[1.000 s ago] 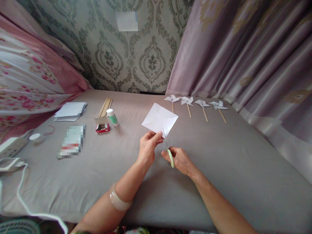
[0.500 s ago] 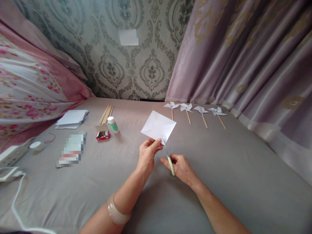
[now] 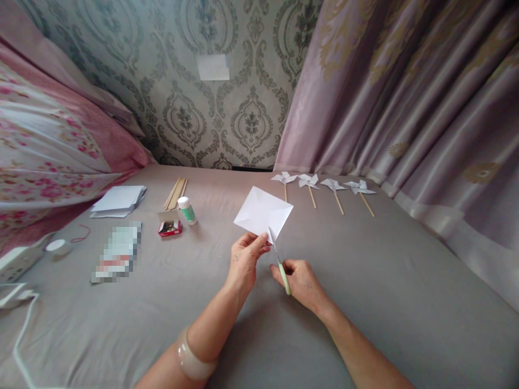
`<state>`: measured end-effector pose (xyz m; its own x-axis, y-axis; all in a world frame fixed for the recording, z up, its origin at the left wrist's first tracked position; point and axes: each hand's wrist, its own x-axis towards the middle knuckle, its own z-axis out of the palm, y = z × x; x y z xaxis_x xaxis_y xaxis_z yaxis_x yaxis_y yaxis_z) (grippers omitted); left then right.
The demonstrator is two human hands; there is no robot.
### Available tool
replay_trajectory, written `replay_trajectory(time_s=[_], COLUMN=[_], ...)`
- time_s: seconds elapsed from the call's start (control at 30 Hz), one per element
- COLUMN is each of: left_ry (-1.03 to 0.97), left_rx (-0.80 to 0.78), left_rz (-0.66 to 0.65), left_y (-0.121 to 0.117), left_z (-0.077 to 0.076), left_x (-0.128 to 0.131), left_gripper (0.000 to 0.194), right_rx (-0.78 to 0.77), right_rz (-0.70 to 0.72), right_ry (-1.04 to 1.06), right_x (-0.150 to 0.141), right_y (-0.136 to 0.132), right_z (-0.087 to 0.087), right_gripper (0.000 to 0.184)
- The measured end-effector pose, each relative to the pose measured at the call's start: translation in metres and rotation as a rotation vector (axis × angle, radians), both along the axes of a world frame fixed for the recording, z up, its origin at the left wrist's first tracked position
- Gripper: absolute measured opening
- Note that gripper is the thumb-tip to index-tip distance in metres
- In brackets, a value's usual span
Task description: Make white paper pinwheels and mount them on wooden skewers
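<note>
A square sheet of white paper (image 3: 263,212) with faint diagonal creases is pinched at its near corner by my left hand (image 3: 245,254), thumb on top. My right hand (image 3: 302,278) grips a pair of scissors (image 3: 284,276) with pale green handles. The scissors' blades lie at the paper's near corner, pointing towards its middle, just right of my left thumb. Part of the handles is hidden by my right fingers.
Several white paper pinwheels (image 3: 333,185) on sticks lie at the back right. On the left are stacked paper (image 3: 117,201), wooden sticks (image 3: 175,193), a white-capped bottle (image 3: 187,210), a small red box (image 3: 169,227), a blurred packet (image 3: 117,253) and a power strip (image 3: 20,263).
The scissor handles have drawn slightly closer together and my right thumb has moved in towards my fingers. The paper stays in my left hand. The whole view has shifted slightly.
</note>
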<state>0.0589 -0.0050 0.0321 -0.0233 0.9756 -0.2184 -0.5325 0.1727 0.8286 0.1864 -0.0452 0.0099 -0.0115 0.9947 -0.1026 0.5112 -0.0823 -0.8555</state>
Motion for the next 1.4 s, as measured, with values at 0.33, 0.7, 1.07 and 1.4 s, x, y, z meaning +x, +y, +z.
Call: replay_trajectory(time_s=[0.33, 0.7, 1.07, 1.4], left_ry=[0.014, 0.040, 0.073, 0.067], left_rx=[-0.003, 0.024, 0.022, 0.009], left_rz=[-0.038, -0.139, -0.143, -0.140], left_y=[-0.002, -0.009, -0.011, -0.011], left_z=[0.002, 0.002, 0.005, 0.006], left_x=[0.002, 0.008, 0.010, 0.009], left_gripper=[0.026, 0.020, 0.019, 0.019], right_rx=[-0.020, 0.014, 0.026, 0.026], right_rz=[-0.012, 0.001, -0.006, -0.064], right_ry=[0.036, 0.121, 0.134, 0.101], right_x=[0.001, 0.004, 0.005, 0.003], right_y=[0.001, 0.002, 0.001, 0.000], right_z=[0.004, 0.009, 0.011, 0.013], right_gripper=[0.034, 0.025, 0.019, 0.027])
